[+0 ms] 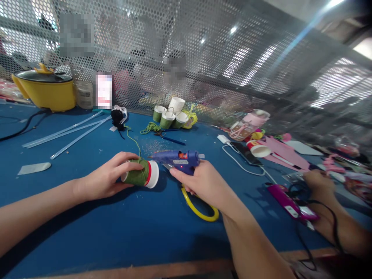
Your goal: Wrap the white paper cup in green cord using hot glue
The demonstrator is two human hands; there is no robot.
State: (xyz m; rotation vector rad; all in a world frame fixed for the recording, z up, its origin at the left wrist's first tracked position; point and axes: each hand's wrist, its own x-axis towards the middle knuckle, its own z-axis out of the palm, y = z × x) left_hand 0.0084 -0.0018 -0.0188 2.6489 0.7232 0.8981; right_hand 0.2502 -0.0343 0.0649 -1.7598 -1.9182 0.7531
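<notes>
My left hand (112, 176) is wrapped round a paper cup (136, 173) lying on its side, with green yarn wound about it. A red band and the white rim of the cup face right. A strand of green yarn (135, 141) runs from the cup toward the back. My right hand (200, 180) grips a blue glue gun (177, 159) with a small red light lit; its nozzle points left, close to the cup's upper side. Under the same hand shows the yellow handle of scissors (203, 217), apparently held along with the glue gun; a blade tip pokes out near the thumb.
At the back stand several yarn-wrapped cups (167, 119), with pliers (168, 137) before them. Clear glue sticks (69, 130) and a yellow pot (46, 91) are left. On the right lie a phone (245, 153), a purple power strip (286, 201) and another person's arm (334, 205).
</notes>
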